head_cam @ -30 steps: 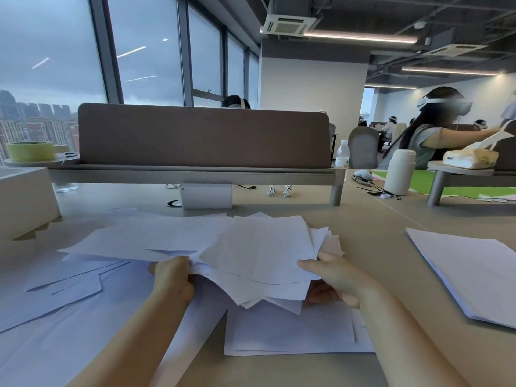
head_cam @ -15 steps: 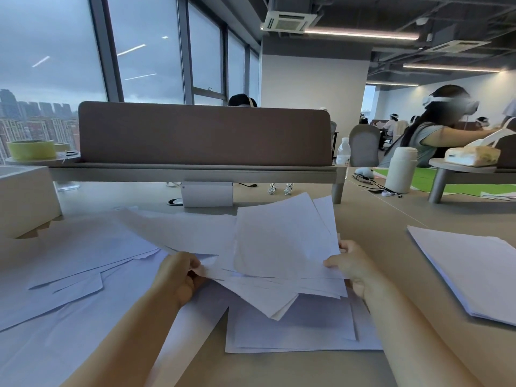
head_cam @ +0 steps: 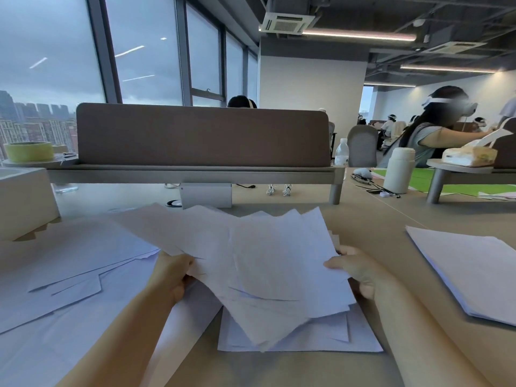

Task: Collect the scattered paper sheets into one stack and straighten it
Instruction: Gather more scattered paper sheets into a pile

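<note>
A person holds a ragged bundle of white paper sheets [head_cam: 268, 263] above a tan desk [head_cam: 377, 227]. Its corners are fanned out of line, jutting toward 12 o'clock and 6 o'clock. The left hand [head_cam: 173, 275] grips the bundle's edge at 9 o'clock, fingers curled round the paper. The right hand [head_cam: 360, 270] pinches the opposite edge at 3 o'clock, its thumb lying across the top sheet. The bundle tilts, far edge raised, and its lowest corner hangs over a few flat sheets [head_cam: 307, 339] lying on the desk at 6 o'clock. More loose sheets [head_cam: 69, 263] overlap across the desk from 7 to 10 o'clock of the bundle. A separate squared stack [head_cam: 474, 272] lies well apart at 3 o'clock, by the frame's right edge. Bare desk shows between the right forearm and that stack, and at 12 o'clock up to a brown divider panel [head_cam: 201, 135]. A white box [head_cam: 25, 202] stands at 10 o'clock.
</note>
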A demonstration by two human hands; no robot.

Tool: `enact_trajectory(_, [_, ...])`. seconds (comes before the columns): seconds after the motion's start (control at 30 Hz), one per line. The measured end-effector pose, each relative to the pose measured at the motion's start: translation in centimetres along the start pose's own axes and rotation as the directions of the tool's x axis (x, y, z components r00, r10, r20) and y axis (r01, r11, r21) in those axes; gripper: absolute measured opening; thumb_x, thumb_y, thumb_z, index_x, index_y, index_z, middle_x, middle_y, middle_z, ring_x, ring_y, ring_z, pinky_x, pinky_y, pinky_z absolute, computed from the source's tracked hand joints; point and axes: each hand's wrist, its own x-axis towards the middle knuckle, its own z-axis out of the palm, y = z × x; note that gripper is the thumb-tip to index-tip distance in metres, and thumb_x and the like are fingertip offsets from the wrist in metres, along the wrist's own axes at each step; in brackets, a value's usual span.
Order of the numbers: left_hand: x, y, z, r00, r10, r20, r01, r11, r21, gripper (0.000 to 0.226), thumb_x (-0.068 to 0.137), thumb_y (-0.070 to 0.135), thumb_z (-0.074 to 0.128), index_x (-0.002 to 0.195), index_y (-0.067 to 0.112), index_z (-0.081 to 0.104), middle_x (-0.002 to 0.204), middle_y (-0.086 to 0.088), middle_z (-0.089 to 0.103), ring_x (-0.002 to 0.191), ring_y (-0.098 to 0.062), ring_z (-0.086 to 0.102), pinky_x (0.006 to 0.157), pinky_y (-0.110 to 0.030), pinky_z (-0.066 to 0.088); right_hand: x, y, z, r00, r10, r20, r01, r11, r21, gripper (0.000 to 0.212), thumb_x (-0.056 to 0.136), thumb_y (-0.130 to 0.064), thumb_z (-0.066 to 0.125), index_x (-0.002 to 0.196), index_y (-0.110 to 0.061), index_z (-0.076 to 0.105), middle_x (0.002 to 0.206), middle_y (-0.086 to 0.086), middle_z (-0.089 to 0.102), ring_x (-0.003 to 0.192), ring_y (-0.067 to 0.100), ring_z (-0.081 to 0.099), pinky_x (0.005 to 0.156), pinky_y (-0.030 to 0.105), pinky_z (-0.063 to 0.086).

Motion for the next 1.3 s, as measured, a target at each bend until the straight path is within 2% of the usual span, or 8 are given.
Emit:
enact_trajectory(0.2, [-0.7, 0.7, -0.5, 0.989, -0.134, 0.057, 0.123, 0.979, 0.165, 0.024, 0.081, -0.015, 0.044, 0.075, 0.005, 0.056, 0.063, -0.015, 0.054, 0.041, -0.023, 0.052, 0.052, -0.028, 0.047, 0.2, -0.3, 0.0, 0.999, 0.013, -0.034, -0.011, 0.998, 0.068, 0.033, 0.084, 0.015, 0.058, 0.11, -0.004, 0.055, 0.088, 0.011, 0.065, 0.071, 0.027, 0.063, 0.062, 0.033, 0.052])
enact_trajectory(0.4, [-1.2, 1.2, -0.6, 0.969, -0.22, 0.11, 0.192, 0.956, 0.221, 0.011, 0.089, 0.012, 0.053, 0.085, 0.005, 0.061, 0.066, -0.016, 0.06, 0.057, -0.027, 0.058, 0.063, -0.036, 0.052, 0.4, -0.2, 0.0, 0.996, -0.088, 0.007, 0.087, 0.994, 0.064, 0.045, 0.086, 0.012, 0.058, 0.126, -0.008, 0.048, 0.121, 0.012, 0.055, 0.091, 0.026, 0.062, 0.073, 0.031, 0.053])
enact_trajectory(0.5, [-1.3, 0.9, 0.0, 0.953, -0.209, 0.218, 0.159, 0.961, 0.227, 0.027, 0.088, 0.036, 0.063, 0.094, 0.009, 0.068, 0.084, -0.015, 0.073, 0.072, -0.03, 0.069, 0.071, -0.039, 0.056, 0.4, 0.1, 1.5, 0.984, -0.142, 0.11, 0.155, 0.98, -0.122, 0.041, 0.088, 0.0, 0.062, 0.122, -0.017, 0.047, 0.124, 0.001, 0.05, 0.102, 0.015, 0.059, 0.083, 0.032, 0.052])
enact_trajectory(0.67, [-1.8, -0.2, 0.7, 0.93, -0.152, 0.334, 0.035, 0.943, 0.331, 0.05, 0.066, 0.01, 0.075, 0.115, 0.008, 0.062, 0.095, -0.018, 0.073, 0.077, -0.03, 0.072, 0.071, -0.04, 0.059, 0.5, 0.2, 4.4, 0.946, -0.235, 0.221, 0.3, 0.893, -0.334, 0.04, 0.093, -0.021, 0.058, 0.132, -0.02, 0.048, 0.128, -0.007, 0.054, 0.126, 0.012, 0.047, 0.097, 0.029, 0.045])
enact_trajectory(0.83, [-1.8, 0.0, 0.7, 0.961, -0.042, 0.273, -0.068, 0.923, 0.379, 0.046, 0.074, -0.012, 0.065, 0.115, 0.005, 0.057, 0.105, -0.023, 0.067, 0.091, -0.035, 0.065, 0.081, -0.043, 0.054, 1.3, 0.4, 3.6, 0.974, -0.222, -0.039, 0.102, 0.585, -0.805, 0.063, 0.092, -0.06, 0.039, 0.144, -0.025, 0.037, 0.154, -0.001, 0.032, 0.145, 0.025, 0.02, 0.115, 0.038, 0.023])
enact_trajectory(0.93, [-1.5, 0.2, 0.6, 0.972, -0.033, 0.234, -0.044, 0.948, 0.315, 0.031, 0.08, -0.011, 0.062, 0.108, 0.001, 0.06, 0.1, -0.025, 0.067, 0.082, -0.034, 0.064, 0.085, -0.044, 0.052, 0.9, 0.3, 3.0, 0.996, -0.088, -0.017, 0.041, 0.617, -0.786, 0.069, 0.091, -0.066, 0.029, 0.147, -0.026, 0.027, 0.155, 0.001, 0.032, 0.146, 0.023, 0.019, 0.112, 0.037, 0.023])
enact_trajectory(1.13, [-1.4, -0.4, 1.0, 0.969, -0.038, 0.243, -0.051, 0.935, 0.351, 0.013, 0.086, -0.004, 0.061, 0.094, 0.006, 0.065, 0.078, -0.012, 0.069, 0.069, -0.026, 0.063, 0.064, -0.028, 0.053, -0.1, -0.2, 4.5, 0.974, -0.12, 0.192, 0.21, 0.799, -0.564, 0.06, 0.092, -0.061, 0.034, 0.138, -0.024, 0.043, 0.142, -0.007, 0.048, 0.129, 0.012, 0.044, 0.1, 0.024, 0.034])
enact_trajectory(1.3, [-0.7, -0.6, 0.5, 0.969, -0.003, 0.248, -0.097, 0.915, 0.391, 0.032, 0.082, -0.01, 0.06, 0.11, 0.004, 0.057, 0.092, -0.021, 0.067, 0.076, -0.032, 0.064, 0.068, -0.035, 0.054, -0.1, -0.6, 3.6, 0.976, -0.215, 0.013, 0.197, 0.865, -0.461, 0.049, 0.096, -0.046, 0.045, 0.118, -0.005, 0.059, 0.121, 0.008, 0.063, 0.114, 0.022, 0.057, 0.1, 0.037, 0.042])
